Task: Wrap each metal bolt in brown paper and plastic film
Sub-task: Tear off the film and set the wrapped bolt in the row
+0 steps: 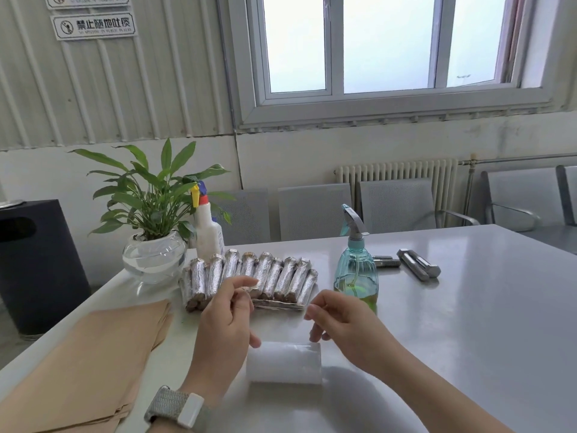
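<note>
Head view: film roll (284, 362) lengthwise left-right.

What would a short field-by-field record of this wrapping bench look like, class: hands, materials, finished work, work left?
left hand: raised over the table, fingers curled, grip unclear
right hand: raised, fingers loosely curled
film roll: lying on the table below both hands
brown paper: stacked sheets, left
wrapped bolts: piled in rows behind the hands
bare bolts: right of the teal spray bottle
</note>
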